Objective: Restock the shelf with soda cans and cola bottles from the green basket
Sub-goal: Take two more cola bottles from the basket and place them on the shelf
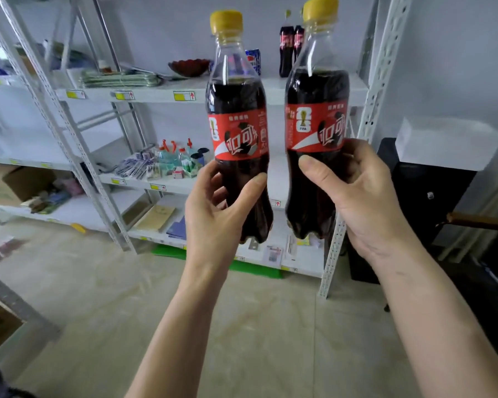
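- Left hand (213, 214) is clamped on one cola bottle (237, 133); right hand (365, 202) grips another (316, 130).
- Two shelved bottles (291, 50) stand near the top shelf's (156, 94) right end.
- Both held bottles await placing.

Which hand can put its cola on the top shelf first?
Probably the right hand. Its cola bottle is raised higher and sits just below the two bottles already standing on the top shelf; the left hand is lower.

Your white shelf (156, 94) spans 9 to 1 o'clock. Top board: folded green cloths (120, 79), dark red bowl (189, 67), blue can (253, 61), two cola bottles (291, 48). Middle board: spray bottles (174, 156), small packets (135, 166).
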